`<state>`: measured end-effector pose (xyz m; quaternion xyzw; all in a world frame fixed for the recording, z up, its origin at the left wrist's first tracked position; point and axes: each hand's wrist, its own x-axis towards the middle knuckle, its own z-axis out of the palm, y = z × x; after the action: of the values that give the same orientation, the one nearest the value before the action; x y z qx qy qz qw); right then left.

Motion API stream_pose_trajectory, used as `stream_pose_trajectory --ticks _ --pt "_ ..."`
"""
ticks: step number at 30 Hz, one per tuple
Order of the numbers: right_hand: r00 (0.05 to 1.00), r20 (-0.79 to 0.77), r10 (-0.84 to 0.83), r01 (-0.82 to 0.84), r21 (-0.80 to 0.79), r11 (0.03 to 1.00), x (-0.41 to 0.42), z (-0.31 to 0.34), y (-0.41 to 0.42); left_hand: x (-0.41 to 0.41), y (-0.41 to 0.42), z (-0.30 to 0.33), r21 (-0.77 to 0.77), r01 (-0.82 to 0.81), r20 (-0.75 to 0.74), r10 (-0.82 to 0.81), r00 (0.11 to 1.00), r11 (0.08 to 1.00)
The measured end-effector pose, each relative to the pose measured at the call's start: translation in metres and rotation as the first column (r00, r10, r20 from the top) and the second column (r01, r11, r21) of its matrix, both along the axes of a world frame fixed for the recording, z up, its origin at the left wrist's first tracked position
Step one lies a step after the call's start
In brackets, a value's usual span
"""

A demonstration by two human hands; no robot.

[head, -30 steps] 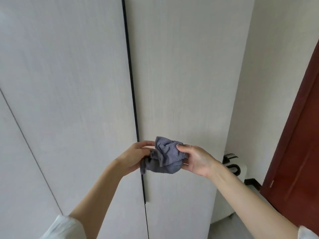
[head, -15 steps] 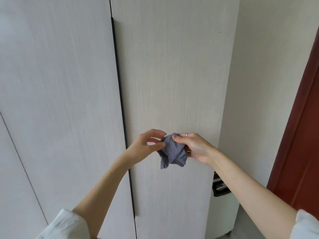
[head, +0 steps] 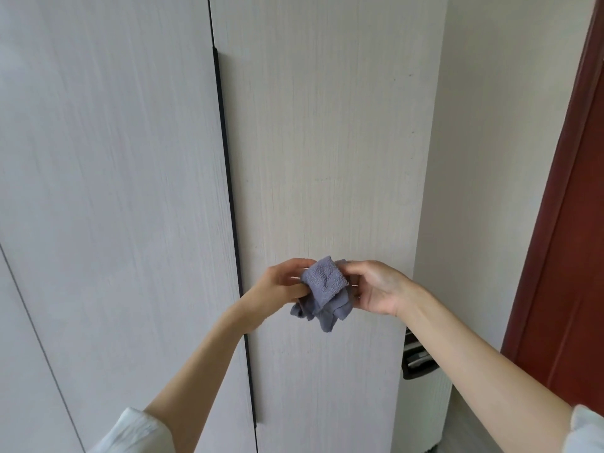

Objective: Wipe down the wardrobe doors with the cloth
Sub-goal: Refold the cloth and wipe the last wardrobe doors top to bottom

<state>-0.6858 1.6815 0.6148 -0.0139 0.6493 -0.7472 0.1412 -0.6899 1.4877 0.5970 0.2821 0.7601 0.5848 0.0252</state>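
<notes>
A small grey-blue cloth [head: 323,291] is bunched between both hands in front of the right wardrobe door [head: 327,142]. My left hand [head: 281,284] pinches its left edge with thumb and fingers. My right hand [head: 376,286] holds its upper right part with curled fingers, palm turned toward me. The cloth hangs in folds below the hands, a little away from the door. The left wardrobe door [head: 114,174] is pale wood grain. A long black handle strip [head: 228,191] runs down the gap between the two doors.
A plain wall [head: 490,158] meets the wardrobe's right side. A dark red door [head: 568,240] stands at the far right. A white appliance with a black handle [head: 416,364] sits low beside the wardrobe, behind my right forearm.
The view has shifted slightly. Both hands have reworked the cloth: a flat folded face now shows on top, and my right palm has turned more toward me.
</notes>
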Motion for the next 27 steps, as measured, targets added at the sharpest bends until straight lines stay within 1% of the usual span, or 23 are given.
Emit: stream_pose_trajectory --ticks 2,5,7,10,11,15,19,21,25,27 --pt "1.0 0.004 -0.015 0.015 -0.019 1.0 -0.002 0.003 -0.001 0.002 -0.003 0.0 0.058 0.085 0.087 -0.089 0.992 0.995" --pt "0.998 0.041 -0.046 0.047 -0.039 0.998 -0.004 0.007 -0.004 0.005 -0.006 0.003 0.074 0.121 0.096 -0.128 0.987 0.99" --pt "0.997 0.044 -0.064 0.066 -0.035 0.997 -0.005 0.009 -0.006 0.005 -0.008 0.005 0.101 0.093 0.109 -0.104 0.989 0.99" --pt "0.995 0.031 -0.096 0.096 -0.004 0.995 -0.007 0.012 -0.009 0.005 -0.012 0.007 0.124 0.002 0.133 -0.018 0.991 0.992" --pt "0.994 0.023 -0.105 0.105 0.003 0.994 -0.007 0.013 -0.01 0.005 -0.013 0.008 0.106 -0.01 0.135 -0.005 0.991 0.994" --pt "0.992 0.037 -0.124 0.124 -0.007 0.992 -0.007 0.019 -0.015 0.01 -0.01 0.009 -0.086 0.013 0.089 -0.005 0.996 0.996" --pt "0.992 0.069 -0.107 0.112 -0.058 0.992 -0.006 0.021 -0.019 0.004 -0.005 0.008 -0.155 -0.084 0.032 0.09 0.995 0.984" --pt "0.994 0.021 -0.103 0.105 -0.071 0.992 -0.006 0.022 -0.019 0.002 -0.007 0.008 -0.177 -0.097 0.026 0.103 0.994 0.979" --pt "0.993 -0.097 -0.07 0.066 -0.045 0.997 0.0 0.024 -0.02 0.0 -0.011 0.009 -0.127 -0.122 0.051 0.129 0.99 0.984" --pt "0.984 -0.166 -0.067 0.064 -0.021 0.998 0.002 0.024 -0.022 -0.001 -0.012 0.01 -0.126 -0.151 0.048 0.158 0.986 0.98"
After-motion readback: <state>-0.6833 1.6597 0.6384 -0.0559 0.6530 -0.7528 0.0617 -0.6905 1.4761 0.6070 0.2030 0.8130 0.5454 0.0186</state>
